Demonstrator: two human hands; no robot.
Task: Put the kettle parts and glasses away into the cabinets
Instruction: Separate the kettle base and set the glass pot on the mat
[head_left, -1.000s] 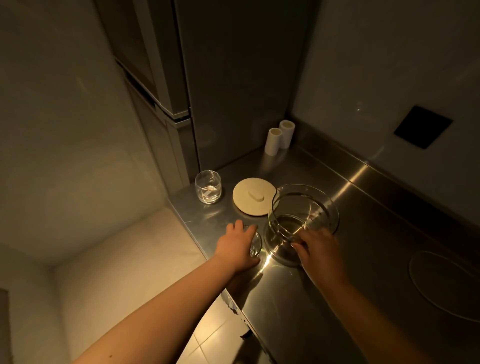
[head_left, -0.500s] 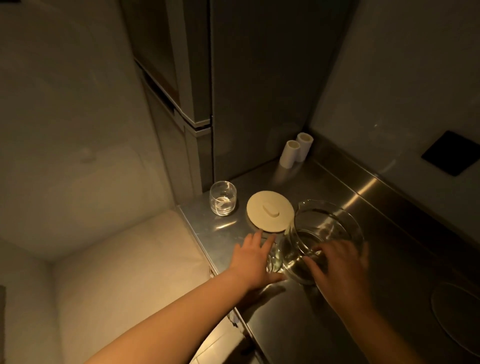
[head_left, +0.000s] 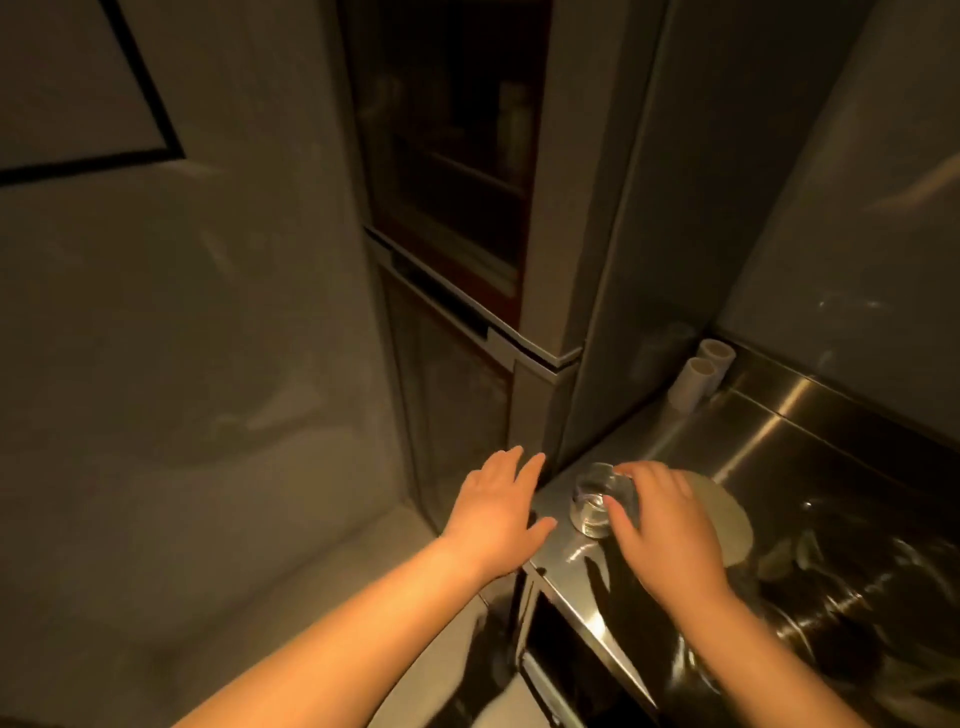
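Glass (head_left: 597, 506) — counter's (head_left: 779, 447) corner edge

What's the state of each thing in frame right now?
Glass: upright on the steel counter, near its corner.
Right hand: fingers curled round the glass.
Left hand: open, fingers spread, holding nothing.
Lid: flat on the counter, partly behind the right hand.
Two white tubes: upright, back corner.
Upper cabinet: inside shelves visible.

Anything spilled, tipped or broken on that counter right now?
Nothing stands out. The glass stands upright on the steel counter at the right hand; the lid lies flat. No spill shows.
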